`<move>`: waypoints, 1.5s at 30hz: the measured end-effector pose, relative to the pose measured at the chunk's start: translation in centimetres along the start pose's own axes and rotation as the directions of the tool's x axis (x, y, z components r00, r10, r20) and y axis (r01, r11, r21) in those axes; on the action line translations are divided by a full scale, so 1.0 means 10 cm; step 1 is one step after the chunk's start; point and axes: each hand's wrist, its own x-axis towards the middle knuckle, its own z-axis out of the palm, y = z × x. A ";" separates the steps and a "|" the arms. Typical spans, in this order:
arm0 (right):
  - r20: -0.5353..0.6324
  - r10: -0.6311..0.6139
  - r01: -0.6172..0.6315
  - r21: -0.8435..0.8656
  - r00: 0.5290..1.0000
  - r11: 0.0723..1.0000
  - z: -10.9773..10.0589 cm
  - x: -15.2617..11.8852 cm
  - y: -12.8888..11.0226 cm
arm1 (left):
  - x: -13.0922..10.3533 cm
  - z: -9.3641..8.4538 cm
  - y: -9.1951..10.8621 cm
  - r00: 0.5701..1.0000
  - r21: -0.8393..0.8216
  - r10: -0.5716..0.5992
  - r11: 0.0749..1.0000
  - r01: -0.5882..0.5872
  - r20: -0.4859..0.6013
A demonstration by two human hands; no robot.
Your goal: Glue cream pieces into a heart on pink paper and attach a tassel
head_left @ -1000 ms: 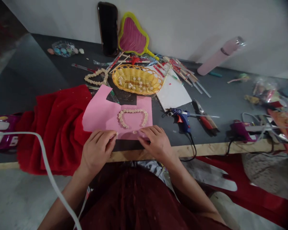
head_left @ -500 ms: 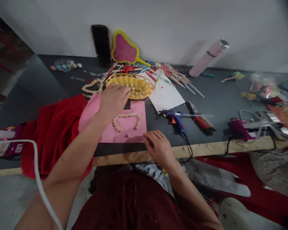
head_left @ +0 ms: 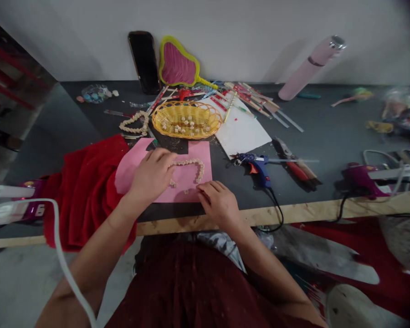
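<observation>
A pink sheet (head_left: 177,193) lies at the table's front edge. On it a curved strip of small cream pieces, like tiny flowers (head_left: 201,169), bends in an open arch. My left hand (head_left: 153,173) is over the sheet with fingers bent together, covering the strip's left side; whatever is in its fingertips is hidden. My right hand (head_left: 220,202) rests at the sheet's lower right corner, thumb and fingertips pressed together, their contents too small to tell. One loose cream piece (head_left: 186,192) lies between the hands. Behind the sheet, a yellow woven basket (head_left: 187,109) holds several similar pieces.
Right of the sheet lie a blue glue gun (head_left: 259,171) with a cord and red-handled pliers (head_left: 295,168). Red cloth (head_left: 85,196) is heaped at left. A phone (head_left: 144,61), a yellow-rimmed fan-like piece (head_left: 178,64) and a pink bottle (head_left: 310,68) stand by the wall.
My left hand has moved back from the basket's front edge to the left side of the strip. My right hand has stayed near the sheet's lower right corner. The view has shifted slightly.
</observation>
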 end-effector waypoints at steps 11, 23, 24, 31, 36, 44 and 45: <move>0.013 -0.011 0.013 -0.145 1.000 0.989 0.15 0.07 -0.10 | -0.93 0.32 0.22 0.999 -0.151 0.050 0.987 -0.048 0.008; 0.025 -0.003 0.007 -0.159 1.000 0.987 0.20 0.09 -0.12 | -1.13 0.42 0.26 0.996 -0.079 0.094 0.992 -0.094 0.001; 0.024 -0.003 0.007 -0.163 1.000 0.987 0.20 0.09 -0.12 | -1.14 0.43 0.26 0.996 -0.083 0.095 0.992 -0.094 -0.003; 0.036 0.008 -0.001 -0.199 0.999 0.980 0.20 0.11 -0.16 | -1.17 0.46 0.25 0.995 -0.097 0.096 0.990 -0.099 -0.034; 0.042 0.020 -0.012 -0.193 0.999 0.981 0.20 0.10 -0.15 | -1.16 0.45 0.25 0.994 -0.104 0.105 0.989 -0.109 -0.042; 0.059 0.028 -0.017 -0.180 0.998 0.984 0.20 0.07 -0.14 | -1.18 0.46 0.23 0.992 -0.115 0.115 0.986 -0.121 -0.053; 0.064 0.028 -0.016 -0.176 0.998 0.984 0.19 0.06 -0.13 | -1.18 0.46 0.24 0.992 -0.122 0.114 0.985 -0.120 -0.054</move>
